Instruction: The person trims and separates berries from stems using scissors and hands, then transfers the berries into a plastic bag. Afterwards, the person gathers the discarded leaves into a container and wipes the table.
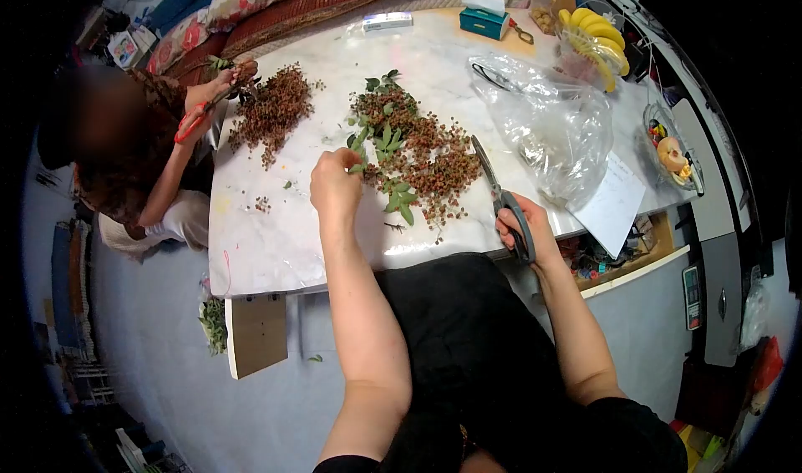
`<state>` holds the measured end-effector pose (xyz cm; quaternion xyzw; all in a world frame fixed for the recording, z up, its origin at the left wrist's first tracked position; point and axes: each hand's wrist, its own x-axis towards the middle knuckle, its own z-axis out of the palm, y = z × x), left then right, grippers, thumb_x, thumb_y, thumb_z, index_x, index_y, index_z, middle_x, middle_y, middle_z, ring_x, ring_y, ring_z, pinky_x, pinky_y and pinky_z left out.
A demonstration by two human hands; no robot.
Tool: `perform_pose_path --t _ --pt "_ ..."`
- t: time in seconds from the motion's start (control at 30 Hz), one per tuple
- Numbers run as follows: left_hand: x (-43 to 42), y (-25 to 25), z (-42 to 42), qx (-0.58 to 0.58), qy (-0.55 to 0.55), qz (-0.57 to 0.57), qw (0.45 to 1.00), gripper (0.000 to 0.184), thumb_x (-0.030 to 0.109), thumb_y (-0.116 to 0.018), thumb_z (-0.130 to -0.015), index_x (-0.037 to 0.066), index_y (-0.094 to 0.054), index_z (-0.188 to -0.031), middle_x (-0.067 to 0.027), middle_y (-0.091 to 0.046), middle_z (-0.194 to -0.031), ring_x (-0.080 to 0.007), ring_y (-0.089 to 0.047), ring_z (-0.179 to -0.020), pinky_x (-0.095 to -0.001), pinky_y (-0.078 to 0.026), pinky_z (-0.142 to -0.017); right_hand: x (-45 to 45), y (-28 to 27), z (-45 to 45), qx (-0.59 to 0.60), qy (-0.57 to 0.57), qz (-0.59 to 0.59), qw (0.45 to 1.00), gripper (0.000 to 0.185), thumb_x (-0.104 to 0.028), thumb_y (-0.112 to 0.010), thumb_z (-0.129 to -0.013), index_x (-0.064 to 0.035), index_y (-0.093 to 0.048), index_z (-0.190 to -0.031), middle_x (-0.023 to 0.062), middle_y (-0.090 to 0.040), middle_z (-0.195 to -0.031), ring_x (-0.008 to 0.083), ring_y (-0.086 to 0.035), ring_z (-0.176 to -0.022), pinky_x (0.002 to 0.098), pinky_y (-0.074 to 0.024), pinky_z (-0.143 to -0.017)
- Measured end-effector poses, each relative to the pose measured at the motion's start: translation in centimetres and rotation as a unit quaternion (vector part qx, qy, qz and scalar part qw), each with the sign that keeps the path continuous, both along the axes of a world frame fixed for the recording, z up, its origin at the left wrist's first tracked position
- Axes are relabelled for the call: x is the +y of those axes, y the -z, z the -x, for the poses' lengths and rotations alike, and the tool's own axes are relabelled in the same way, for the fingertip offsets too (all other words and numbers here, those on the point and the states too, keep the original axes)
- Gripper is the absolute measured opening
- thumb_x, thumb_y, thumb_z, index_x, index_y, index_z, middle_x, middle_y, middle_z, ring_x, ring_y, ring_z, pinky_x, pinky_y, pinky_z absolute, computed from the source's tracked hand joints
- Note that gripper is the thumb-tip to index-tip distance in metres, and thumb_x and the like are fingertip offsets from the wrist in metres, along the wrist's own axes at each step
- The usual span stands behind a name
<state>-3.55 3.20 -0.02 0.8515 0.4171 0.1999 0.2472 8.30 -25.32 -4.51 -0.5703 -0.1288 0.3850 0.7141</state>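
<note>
My right hand is wrapped round the dark handles of a pair of scissors, whose blades point up and away beside the berries. My left hand is closed in a pinch at the left edge of the middle heap, with a green leafy sprig at its fingertips. That heap of reddish-brown berry clusters lies on the white table with green leaves among the stems. Part of the sprig is hidden by my fingers.
Across at the left, a person holds red-handled scissors beside another berry heap. A clear plastic bag, paper, bananas and a tissue box lie to the right. An open drawer sits below the table edge.
</note>
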Motion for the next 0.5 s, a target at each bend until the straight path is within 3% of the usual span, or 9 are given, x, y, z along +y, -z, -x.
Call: perform_pose_path --t 0.07,0.17,0.2,0.27,0.33,0.4,0.43,0.5 --pt "0.0 0.1 -0.4 0.049 0.018 0.077 0.996 0.019 0.005 -0.072 -0.067 0.012 -0.070 -0.085 -0.0078 -0.066 -0.087 -0.0259 -0.064 -0.084 -0.0392 -0.051 -0.073 0.0 0.1 -0.1 -0.004 -0.003 0.002 1.000 0.041 -0.011 -0.064 -0.087 0.0041 -0.051 -0.123 0.0030 -0.054 -0.069 0.0065 -0.048 -0.051 0.0188 -0.0376 -0.044" --pt "-0.1 0.5 -0.8 0.055 -0.008 0.081 0.995 0.017 0.006 -0.073 -0.066 0.012 -0.070 -0.082 -0.0079 -0.067 -0.083 -0.0259 -0.065 -0.081 -0.0384 -0.051 -0.072 -0.1 0.1 -0.1 -0.008 -0.005 0.003 1.000 0.041 -0.011 -0.064 -0.087 0.0041 -0.051 -0.123 0.0030 -0.054 -0.069 0.0065 -0.048 -0.051 0.0188 -0.0374 -0.044" --pt "0.2 1.1 -0.8 0.055 -0.008 0.081 0.995 0.017 0.006 -0.073 -0.066 0.012 -0.070 -0.082 -0.0079 -0.067 -0.083 -0.0259 -0.065 -0.081 -0.0384 -0.051 -0.072 -0.1 0.1 0.0 -0.008 -0.003 0.004 1.000 0.041 -0.011 -0.064 -0.087 0.0041 -0.051 -0.123 0.0029 -0.054 -0.069 0.0065 -0.047 -0.051 0.0188 -0.0372 -0.044" --pt "0.6 2.2 -0.8 0.012 -0.018 -0.038 0.999 0.017 0.007 -0.073 -0.065 0.012 -0.070 -0.081 -0.0081 -0.068 -0.077 -0.0261 -0.066 -0.077 -0.0376 -0.051 -0.070 0.0 0.0 0.0 -0.007 -0.004 0.002 1.000 0.041 -0.011 -0.063 -0.087 0.0042 -0.050 -0.123 0.0028 -0.054 -0.069 0.0064 -0.047 -0.051 0.0188 -0.0371 -0.044" --pt "1.0 2.6 -0.8 0.001 -0.019 0.011 1.000 0.017 0.006 -0.073 -0.065 0.009 -0.070 -0.082 -0.0079 -0.068 -0.075 -0.0218 -0.066 -0.073 -0.0336 -0.051 -0.068 0.1 -0.3 0.2 -0.008 -0.005 0.000 1.000 0.041 -0.011 -0.063 -0.088 0.0042 -0.050 -0.123 0.0028 -0.054 -0.069 0.0064 -0.047 -0.051 0.0188 -0.0369 -0.044" --pt "1.2 2.5 -0.8 -0.009 -0.020 0.060 0.998 0.019 0.005 -0.074 -0.065 0.006 -0.071 -0.083 -0.0078 -0.068 -0.073 -0.0174 -0.065 -0.069 -0.0297 -0.051 -0.065 0.3 -0.7 0.5 -0.022 0.010 -0.002 1.000 0.017 -0.012 -0.059 -0.089 0.0010 -0.056 -0.100 0.0026 -0.051 -0.064 0.0051 -0.044 -0.046 0.0172 -0.0351 -0.041" --pt "1.3 2.6 -0.9 0.002 -0.025 0.067 0.997 0.017 0.006 -0.074 -0.065 0.006 -0.070 -0.082 -0.0074 -0.068 -0.072 -0.0169 -0.065 -0.068 -0.0292 -0.051 -0.065 0.2 -0.5 0.4 -0.022 0.010 -0.003 1.000 0.017 -0.012 -0.059 -0.089 0.0010 -0.056 -0.100 0.0026 -0.051 -0.064 0.0051 -0.044 -0.046 0.0172 -0.0351 -0.041" --pt "1.5 2.8 -1.1 0.013 -0.031 0.074 0.997 0.016 0.006 -0.074 -0.066 0.006 -0.070 -0.081 -0.0070 -0.069 -0.072 -0.0164 -0.065 -0.068 -0.0287 -0.051 -0.065 -0.1 0.2 -0.1 -0.008 -0.009 -0.010 1.000 0.041 -0.010 -0.063 -0.088 0.0041 -0.050 -0.124 0.0026 -0.054 -0.069 0.0065 -0.048 -0.051 0.0192 -0.0375 -0.044"
